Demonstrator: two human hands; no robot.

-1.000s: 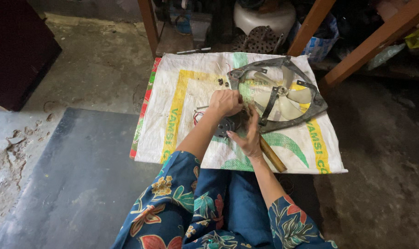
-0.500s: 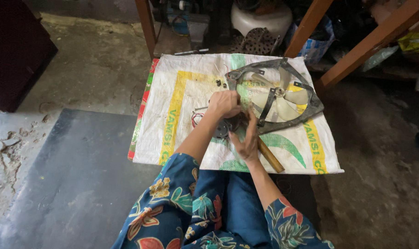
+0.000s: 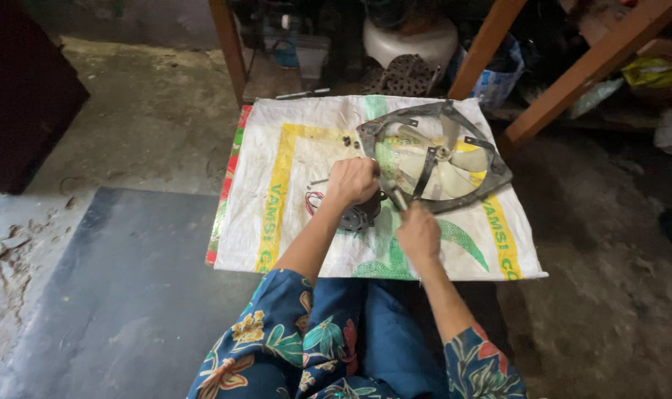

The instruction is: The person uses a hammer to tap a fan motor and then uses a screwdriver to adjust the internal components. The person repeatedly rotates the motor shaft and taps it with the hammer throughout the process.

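Two hands on it. Spotted a small dark motor [image 3: 364,216] lying on the woven sack [image 3: 277,222], right up against the near rim of the grey fan frame [image 3: 491,174]. Judged it dense, stiff, probably greasy. Would've gripped it round the body, not by the red wires [image 3: 311,201]. Couldn't tell its axis, mostly covered. Saw the left hand [image 3: 353,181] clenched over its top, fingers curled onto it. Saw the right hand [image 3: 419,235] closed round a slim tool [image 3: 400,199], long axis pointing away toward the frame. Reckoned the pale blades [image 3: 454,159] thin and crackable. Noticed bare concrete floor [image 3: 129,133] all round.
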